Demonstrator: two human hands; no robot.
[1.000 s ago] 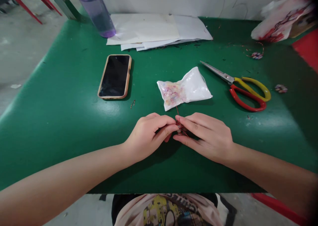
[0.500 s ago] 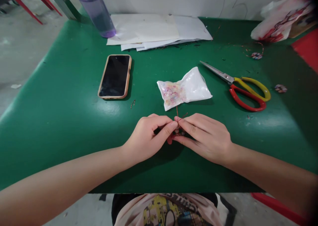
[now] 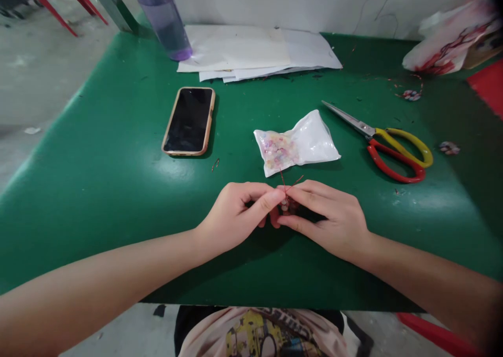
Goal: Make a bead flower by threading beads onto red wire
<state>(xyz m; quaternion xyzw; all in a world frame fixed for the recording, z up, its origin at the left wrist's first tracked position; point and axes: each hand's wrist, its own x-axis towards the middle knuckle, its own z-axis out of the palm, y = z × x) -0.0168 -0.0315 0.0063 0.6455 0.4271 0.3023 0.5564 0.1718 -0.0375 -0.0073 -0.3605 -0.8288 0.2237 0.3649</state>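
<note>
1. The small beaded piece [image 3: 285, 206] is between the fingertips, just on the person's side of the white packet [image 3: 317, 140]; fingers hide much of it.
2. Two reddish wire ends [image 3: 295, 182] stick up from it towards the packet, spread in a narrow V.
3. The left hand [image 3: 239, 210], nearer side and left of the packet, pinches the piece where the wires emerge; the right hand [image 3: 332, 213], nearer side and right, grips its beads.
4. For good work, I'd pinch close to the wires' base, steady the beads, and pull evenly, since thin wire probably kinks easily.
5. The scissors [image 3: 369, 131] lie right of the packet, blades partly towards it; the phone [image 3: 189, 120] lies left.
</note>
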